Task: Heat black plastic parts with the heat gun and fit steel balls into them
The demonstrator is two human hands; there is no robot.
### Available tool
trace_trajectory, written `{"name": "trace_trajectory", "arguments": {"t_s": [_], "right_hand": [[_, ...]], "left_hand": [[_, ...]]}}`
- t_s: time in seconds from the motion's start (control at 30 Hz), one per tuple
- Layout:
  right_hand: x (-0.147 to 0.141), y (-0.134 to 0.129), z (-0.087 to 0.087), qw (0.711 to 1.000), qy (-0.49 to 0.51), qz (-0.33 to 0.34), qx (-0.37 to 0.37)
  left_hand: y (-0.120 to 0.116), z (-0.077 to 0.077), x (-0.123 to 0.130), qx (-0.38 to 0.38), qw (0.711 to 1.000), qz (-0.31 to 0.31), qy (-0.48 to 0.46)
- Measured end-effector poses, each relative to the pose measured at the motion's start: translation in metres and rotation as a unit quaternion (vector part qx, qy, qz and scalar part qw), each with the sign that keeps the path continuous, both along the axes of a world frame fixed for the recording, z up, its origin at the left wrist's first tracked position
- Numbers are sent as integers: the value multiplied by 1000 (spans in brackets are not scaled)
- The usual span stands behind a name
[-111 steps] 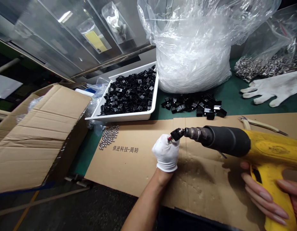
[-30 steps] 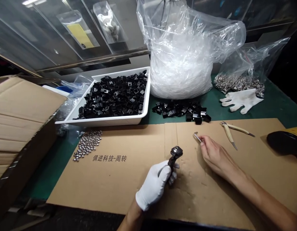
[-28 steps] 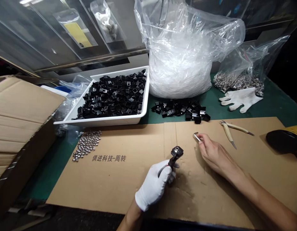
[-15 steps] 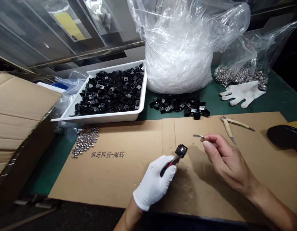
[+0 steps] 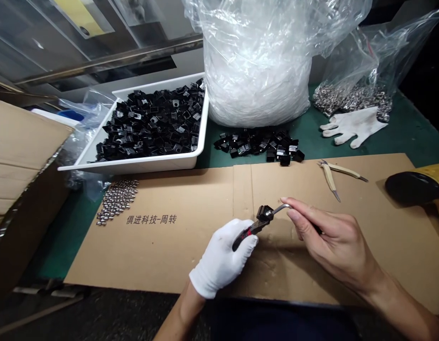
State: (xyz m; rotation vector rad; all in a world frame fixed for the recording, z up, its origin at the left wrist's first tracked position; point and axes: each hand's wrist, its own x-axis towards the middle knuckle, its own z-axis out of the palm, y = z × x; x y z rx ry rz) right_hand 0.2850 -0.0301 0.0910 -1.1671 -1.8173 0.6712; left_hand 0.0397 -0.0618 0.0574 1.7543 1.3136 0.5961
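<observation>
My left hand (image 5: 222, 255), in a white glove, is closed around dark pliers (image 5: 250, 231) with a bit of red on them. The jaws of the pliers grip a small black part (image 5: 264, 213) above the cardboard. My right hand (image 5: 326, 232), bare, pinches a bent metal hex key (image 5: 281, 207) between thumb and fingers. The tip of the key meets the right side of the black part, at its metal piece; how far in it sits is hidden.
Black parts fill a white tray (image 5: 151, 165), and more lie loose (image 5: 276, 146) below a big plastic bag (image 5: 258, 80). Metal pieces (image 5: 118, 199) stand in rows on the cardboard (image 5: 162, 255). Cream-handled pliers (image 5: 331, 180), a white glove (image 5: 354, 125) and a yellow tool (image 5: 430, 182) are right.
My right hand has moved left and brought the hex key's tip against the black part. The black part is turned more toward the key. The whole view has shifted slightly.
</observation>
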Motion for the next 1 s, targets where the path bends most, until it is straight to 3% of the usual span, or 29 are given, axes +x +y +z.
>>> {"name": "trace_trajectory", "arguments": {"t_s": [0.23,0.67,1.0], "right_hand": [[2,-2,1,1000,2,22,3],[8,-3,3,987,48,88,-126],[5,-9,5,971,91,54,-215]], "left_hand": [[-1,0,-1,-8,1000,-3,1],[1,9,-4,-40,998,-46,-11],[-4,11,10,-63,997,-34,-42]]}}
